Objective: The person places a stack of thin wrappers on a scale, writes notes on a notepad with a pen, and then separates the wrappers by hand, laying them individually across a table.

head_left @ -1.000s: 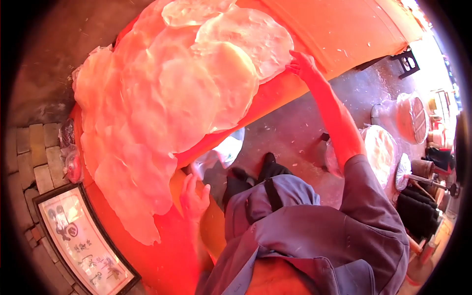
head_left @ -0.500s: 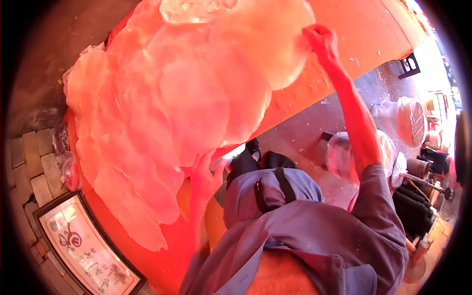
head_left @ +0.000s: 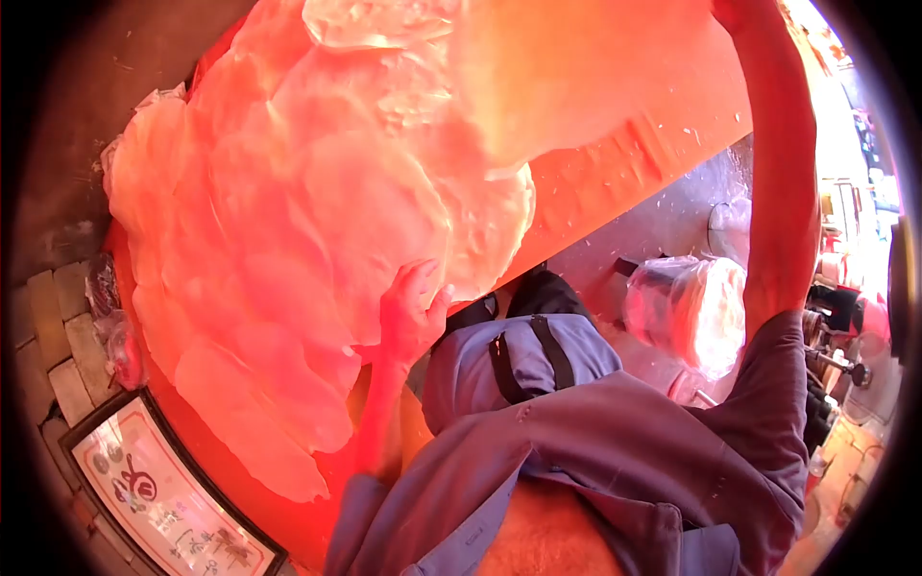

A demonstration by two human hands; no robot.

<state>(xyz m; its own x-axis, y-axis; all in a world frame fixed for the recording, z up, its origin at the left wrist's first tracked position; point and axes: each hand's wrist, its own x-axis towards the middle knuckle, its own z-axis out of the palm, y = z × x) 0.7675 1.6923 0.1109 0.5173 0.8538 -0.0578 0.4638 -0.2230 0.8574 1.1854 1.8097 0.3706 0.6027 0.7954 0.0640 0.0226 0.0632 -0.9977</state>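
Thin, pale, rounded sheets [head_left: 279, 230] overlap in a broad layer on the orange-covered table [head_left: 595, 187]. Everything there glows red-orange, so their material cannot be told. My left hand [head_left: 411, 312] is at the layer's near edge, its thumb apart from the fingers and nothing seen in it; whether it touches the sheets is unclear. My right forearm [head_left: 783, 163] stretches up past the table's right end, and its hand lies beyond the top of the view. A smooth, blurred orange expanse [head_left: 538, 77] lies right of the layer; I cannot tell whether it is a lifted sheet.
A framed panel with writing [head_left: 158, 490] leans at lower left beside paving bricks [head_left: 67, 370]. A plastic-wrapped stool or tub [head_left: 687, 312] stands on the floor at right. More goods crowd the far right. Small scraps dot the table's right part.
My right hand, which was pinching a sheet's outer edge, has moved up and right out of view. That round edge has gone from its place, uncovering wrinkled sheets. My left hand has risen slightly.
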